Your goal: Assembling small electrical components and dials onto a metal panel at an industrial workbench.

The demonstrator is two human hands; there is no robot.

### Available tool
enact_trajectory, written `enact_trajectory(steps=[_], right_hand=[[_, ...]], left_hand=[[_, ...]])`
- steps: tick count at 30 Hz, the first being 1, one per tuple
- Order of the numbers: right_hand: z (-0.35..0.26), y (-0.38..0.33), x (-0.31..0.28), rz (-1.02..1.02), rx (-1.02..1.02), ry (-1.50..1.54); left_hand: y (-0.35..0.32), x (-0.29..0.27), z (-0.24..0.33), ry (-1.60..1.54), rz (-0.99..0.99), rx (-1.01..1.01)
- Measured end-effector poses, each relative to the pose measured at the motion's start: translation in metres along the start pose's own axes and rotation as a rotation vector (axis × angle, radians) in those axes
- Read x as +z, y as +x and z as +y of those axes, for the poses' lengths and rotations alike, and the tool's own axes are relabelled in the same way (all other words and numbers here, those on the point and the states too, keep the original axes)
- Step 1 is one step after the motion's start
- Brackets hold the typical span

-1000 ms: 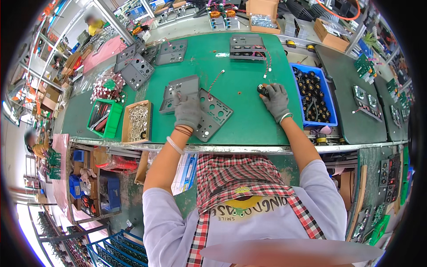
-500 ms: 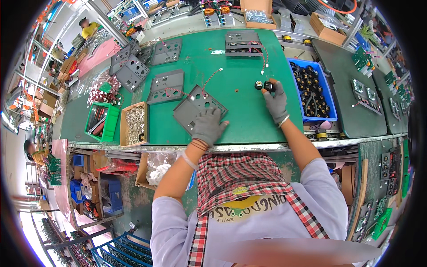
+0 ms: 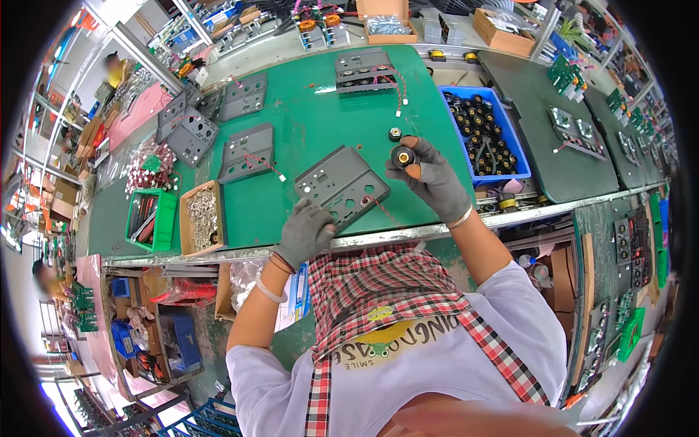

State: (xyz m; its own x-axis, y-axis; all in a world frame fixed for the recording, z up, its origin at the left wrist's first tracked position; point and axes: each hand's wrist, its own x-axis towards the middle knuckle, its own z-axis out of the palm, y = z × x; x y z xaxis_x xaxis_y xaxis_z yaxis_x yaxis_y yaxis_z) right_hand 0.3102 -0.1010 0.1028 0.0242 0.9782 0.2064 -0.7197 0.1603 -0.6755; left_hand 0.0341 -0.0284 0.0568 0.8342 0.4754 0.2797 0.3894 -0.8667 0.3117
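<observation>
In front of me a grey bent metal panel [image 3: 348, 173] with round cutouts lies askew on the green tabletop. A short red-and-black wire trails from its near right part. My left hand [image 3: 306, 231], in a grey glove with bare fingertips, is closed on the panel's near left edge. Above the table, right of the panel, my right hand [image 3: 435, 178] pinches a round black binding-post-like part [image 3: 403, 156], its brass centre facing up. Just beyond those fingers is a second small black part [image 3: 395, 134] with a silver hex nut on top.
A blue bin [image 3: 529, 173] of black round parts, with pliers on top, stands at right. On the left are a green bin [image 3: 164, 231] of hand tools and a cardboard tray [image 3: 218, 231] of metal rings. Other grey panels [image 3: 247, 149] lie farther back.
The panel has turned, its wire end swinging to the near right. My left hand has moved from its face to its near left edge. The black part in my right hand has been tipped brass-side up.
</observation>
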Motion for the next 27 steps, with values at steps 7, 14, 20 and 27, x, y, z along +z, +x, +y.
enact_trajectory(steps=[7,14,20,27], right_hand=[[0.002,-0.008,0.017,0.021,0.069,-0.166],[0.011,-0.010,0.036,-0.028,0.072,-0.046],[0.016,-0.009,0.044,-0.064,0.089,-0.017],[0.021,-0.006,0.064,0.011,0.086,-0.046]], left_hand=[[-0.014,0.022,0.012,0.145,-0.018,-0.014],[-0.012,-0.012,0.026,-0.098,0.100,-0.073],[0.027,-0.050,0.077,-0.777,0.323,-0.268],[0.045,-0.051,0.094,-0.808,0.536,-0.267]])
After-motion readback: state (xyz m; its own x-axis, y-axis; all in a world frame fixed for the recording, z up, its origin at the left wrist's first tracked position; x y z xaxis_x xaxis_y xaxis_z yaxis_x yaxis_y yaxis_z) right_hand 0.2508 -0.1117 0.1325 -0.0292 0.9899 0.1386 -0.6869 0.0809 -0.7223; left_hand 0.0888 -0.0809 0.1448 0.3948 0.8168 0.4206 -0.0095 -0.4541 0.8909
